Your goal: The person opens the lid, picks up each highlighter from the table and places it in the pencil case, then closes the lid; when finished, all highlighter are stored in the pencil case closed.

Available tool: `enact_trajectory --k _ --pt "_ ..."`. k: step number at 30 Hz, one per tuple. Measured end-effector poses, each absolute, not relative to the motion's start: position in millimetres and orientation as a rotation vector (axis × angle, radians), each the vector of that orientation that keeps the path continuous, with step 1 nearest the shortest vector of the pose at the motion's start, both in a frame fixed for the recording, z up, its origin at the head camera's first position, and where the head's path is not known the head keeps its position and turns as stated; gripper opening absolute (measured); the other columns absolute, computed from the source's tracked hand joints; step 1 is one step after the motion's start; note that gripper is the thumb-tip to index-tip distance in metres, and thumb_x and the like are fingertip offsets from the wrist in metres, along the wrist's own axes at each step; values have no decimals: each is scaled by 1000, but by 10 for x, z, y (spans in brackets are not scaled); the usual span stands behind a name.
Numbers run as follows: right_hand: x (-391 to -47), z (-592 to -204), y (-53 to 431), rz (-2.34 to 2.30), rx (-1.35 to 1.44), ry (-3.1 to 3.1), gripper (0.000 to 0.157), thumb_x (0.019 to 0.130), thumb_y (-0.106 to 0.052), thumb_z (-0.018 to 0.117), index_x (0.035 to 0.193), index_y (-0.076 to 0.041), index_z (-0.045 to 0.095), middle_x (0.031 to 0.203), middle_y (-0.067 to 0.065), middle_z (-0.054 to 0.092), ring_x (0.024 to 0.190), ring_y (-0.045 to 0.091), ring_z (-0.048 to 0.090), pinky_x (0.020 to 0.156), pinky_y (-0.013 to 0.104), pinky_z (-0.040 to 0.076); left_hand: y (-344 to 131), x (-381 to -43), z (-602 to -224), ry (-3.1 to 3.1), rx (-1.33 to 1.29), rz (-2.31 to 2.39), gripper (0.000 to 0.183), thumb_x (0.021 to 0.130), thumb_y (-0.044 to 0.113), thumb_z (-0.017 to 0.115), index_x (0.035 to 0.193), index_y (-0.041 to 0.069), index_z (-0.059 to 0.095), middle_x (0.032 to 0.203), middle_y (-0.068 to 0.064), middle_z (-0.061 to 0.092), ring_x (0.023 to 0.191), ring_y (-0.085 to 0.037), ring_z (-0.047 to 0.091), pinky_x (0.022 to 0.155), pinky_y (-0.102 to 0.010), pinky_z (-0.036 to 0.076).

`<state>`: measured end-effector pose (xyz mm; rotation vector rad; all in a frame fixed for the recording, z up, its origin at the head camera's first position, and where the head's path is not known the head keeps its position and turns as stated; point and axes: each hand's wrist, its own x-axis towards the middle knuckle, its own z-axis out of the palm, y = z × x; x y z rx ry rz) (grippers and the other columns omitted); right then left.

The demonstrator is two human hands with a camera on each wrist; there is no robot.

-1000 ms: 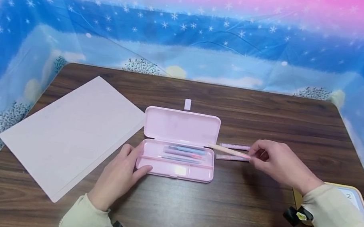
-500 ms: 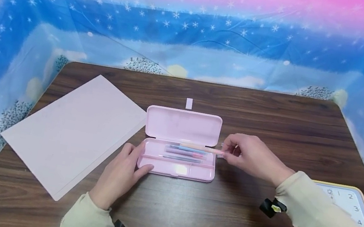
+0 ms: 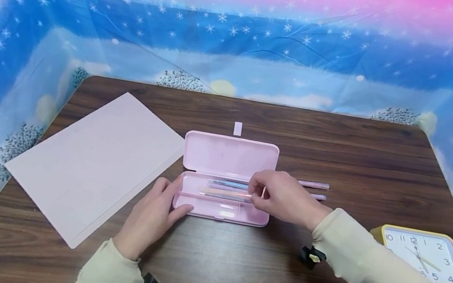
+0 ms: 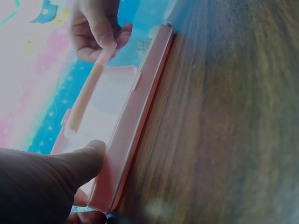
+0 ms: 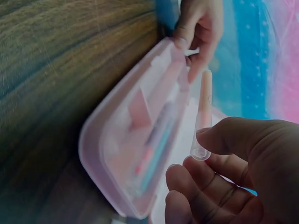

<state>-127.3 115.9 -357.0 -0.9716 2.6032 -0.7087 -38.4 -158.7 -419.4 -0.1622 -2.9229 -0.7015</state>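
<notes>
A pink pencil case (image 3: 206, 207) lies with its lid (image 3: 230, 156) raised at mid-table. My left hand (image 3: 149, 219) grips its left end, the thumb over the front rim and fingers round the side. Between thumb and fingers, my right hand (image 3: 289, 200) pinches a peach-coloured pen (image 5: 204, 100) by its clear end. In the head view this pen overlaps the case's back compartment; the left wrist view has it tilted above the case. A blue pen (image 3: 230, 183) and others lie in that compartment, partly hidden by the right hand.
Right of the case lie a pink pen (image 3: 314, 185) and a lilac one (image 3: 318, 197), partly covered by the hand. A yellow-rimmed clock (image 3: 424, 257) stands further right. A large pale flat folder (image 3: 94, 169) lies left; a small white block (image 3: 238, 129) sits behind the lid.
My right hand has carried the peach pen leftward from beside the case to over its back compartment, uncovering the clock. The left hand has stayed on the case.
</notes>
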Motion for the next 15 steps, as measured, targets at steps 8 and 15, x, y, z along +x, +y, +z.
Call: enact_trajectory --k 8,15 --pt "-1231 -3745 1018 -680 -1046 2597 6 84 -12 69 83 -16 65 76 -9 60 69 7 55 65 23 46 -1597 -387 -4206 -2903 -186 -682 71 85 32 78 143 5 49 96 -10 49 73 -20 47 64 -35 45" --pt "-1189 -3818 931 -659 -1049 2602 7 83 -13 70 83 -17 65 73 -9 58 67 4 52 63 21 44 -1617 -402 -4182 -2950 -159 -713 71 87 34 75 145 5 47 99 -10 51 74 -19 47 66 -34 44"
